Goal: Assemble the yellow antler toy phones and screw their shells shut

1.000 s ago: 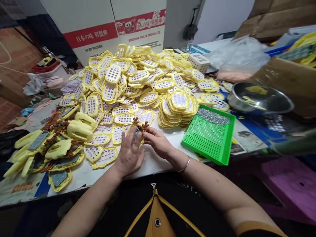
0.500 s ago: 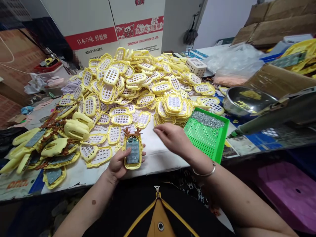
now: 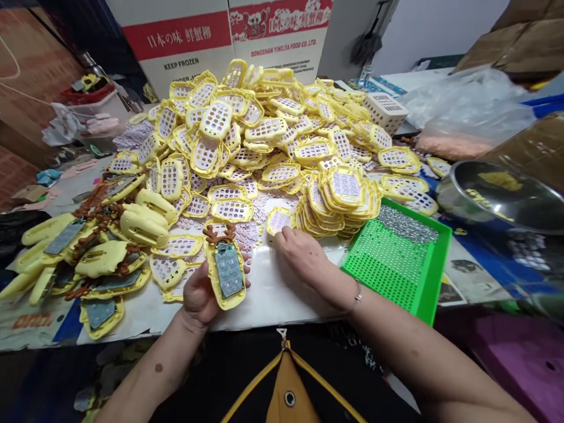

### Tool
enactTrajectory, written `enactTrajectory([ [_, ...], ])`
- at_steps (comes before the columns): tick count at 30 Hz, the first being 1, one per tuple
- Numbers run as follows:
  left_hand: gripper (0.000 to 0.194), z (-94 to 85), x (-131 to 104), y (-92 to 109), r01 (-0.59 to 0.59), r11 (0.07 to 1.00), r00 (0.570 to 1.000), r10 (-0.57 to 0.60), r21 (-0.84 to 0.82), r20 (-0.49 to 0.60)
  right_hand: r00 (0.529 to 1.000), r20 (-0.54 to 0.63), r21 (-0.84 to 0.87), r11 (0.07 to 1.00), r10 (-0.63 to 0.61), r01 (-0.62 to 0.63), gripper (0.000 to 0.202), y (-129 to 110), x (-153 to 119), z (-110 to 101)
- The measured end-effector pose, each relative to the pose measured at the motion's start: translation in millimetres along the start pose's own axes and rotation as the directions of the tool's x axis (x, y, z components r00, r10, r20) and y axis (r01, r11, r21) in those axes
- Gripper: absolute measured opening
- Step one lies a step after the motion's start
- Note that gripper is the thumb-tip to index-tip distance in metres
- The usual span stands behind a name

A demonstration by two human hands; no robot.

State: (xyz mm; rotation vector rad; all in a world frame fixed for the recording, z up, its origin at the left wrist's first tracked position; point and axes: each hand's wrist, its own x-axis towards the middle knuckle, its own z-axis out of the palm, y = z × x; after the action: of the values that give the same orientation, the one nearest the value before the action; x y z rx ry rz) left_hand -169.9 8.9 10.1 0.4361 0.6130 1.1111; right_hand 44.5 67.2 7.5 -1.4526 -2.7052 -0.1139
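My left hand [image 3: 199,292] grips a yellow toy phone casing [image 3: 214,261] with brown antlers on top and a grey keypad panel set inside. It is held upright, tilted slightly, above the table's front edge. Bent fingers bring my right hand [image 3: 302,254] to the lower edge of a yellow faceplate with a lilac keypad [image 3: 279,220]. Its fingertips are pressed together, and whether they pinch the plate or some small piece is hidden. Just behind that hand rises a stack of similar faceplates [image 3: 346,183].
A large heap of yellow faceplates [image 3: 264,129] fills the table's back. Antlered casings [image 3: 103,258] pile up at left. On the right stand a green perforated tray [image 3: 383,264] with small metal screws [image 3: 408,222] and a steel bowl [image 3: 467,176]. White cartons [image 3: 185,47] stand behind.
My view has turned a little left and moved closer. The right hand has lowered toward the single faceplate. My left hand still holds the casing, now tilted the other way.
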Motion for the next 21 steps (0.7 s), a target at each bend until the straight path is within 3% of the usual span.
enactTrajectory([
  [3, 0.061, 0.8, 7, -5, -0.014, 1.000, 0.999, 0.013, -0.015, -0.043, 0.989, -0.101, -0.014, 0.995, -0.103, 0.102, 0.024, -7, -29, -3],
  [5, 0.063, 2.5, 9, -9, -0.033, 0.999, 0.997, 0.032, -0.020, -0.076, 0.948, -0.229, 0.008, 0.973, -0.222, 0.230, 0.028, -14, -44, -1],
  [9, 0.070, 7.2, 2, -13, 0.001, 1.000, 0.998, 0.000, 0.009, -0.066, 0.867, -0.373, 0.297, 0.843, -0.330, 0.448, 0.031, -23, -64, 3],
  [11, 0.070, 11.4, -3, -13, 0.008, 1.000, 0.998, -0.007, 0.012, -0.055, 0.852, -0.448, 0.468, 0.742, -0.270, 0.481, 0.028, -24, -71, 5],
  [13, 0.068, 17.4, -9, -13, -0.012, 1.000, 0.998, 0.012, -0.003, -0.057, 0.876, -0.480, 0.675, 0.620, -0.043, 0.400, 0.025, -25, -77, 6],
  [14, 0.068, 20.9, -11, -14, -0.018, 1.000, 0.999, 0.018, -0.008, -0.051, 0.898, -0.427, 0.807, 0.493, 0.105, 0.326, 0.028, -25, -78, 7],
  [16, 0.066, 27.8, -14, -17, 0.000, 1.000, 1.000, 0.000, -0.002, -0.020, 0.953, -0.153, 0.988, 0.054, 0.261, 0.144, 0.043, -28, -79, 10],
  [18, 0.064, 33.7, -15, -21, 0.045, 0.999, 0.999, -0.046, 0.024, 0.024, 0.986, 0.114, 0.921, -0.385, 0.121, -0.059, 0.056, -34, -79, 13],
  [19, 0.061, 36.0, -16, -23, 0.067, 0.997, 0.997, -0.068, 0.038, 0.038, 0.984, 0.179, 0.841, -0.521, 0.015, -0.145, 0.059, -37, -79, 15],
  [21, 0.055, 39.1, -16, -27, 0.093, 0.994, 0.994, -0.096, 0.056, 0.048, 0.969, 0.214, 0.719, -0.653, -0.119, -0.239, 0.061, -44, -80, 18],
])
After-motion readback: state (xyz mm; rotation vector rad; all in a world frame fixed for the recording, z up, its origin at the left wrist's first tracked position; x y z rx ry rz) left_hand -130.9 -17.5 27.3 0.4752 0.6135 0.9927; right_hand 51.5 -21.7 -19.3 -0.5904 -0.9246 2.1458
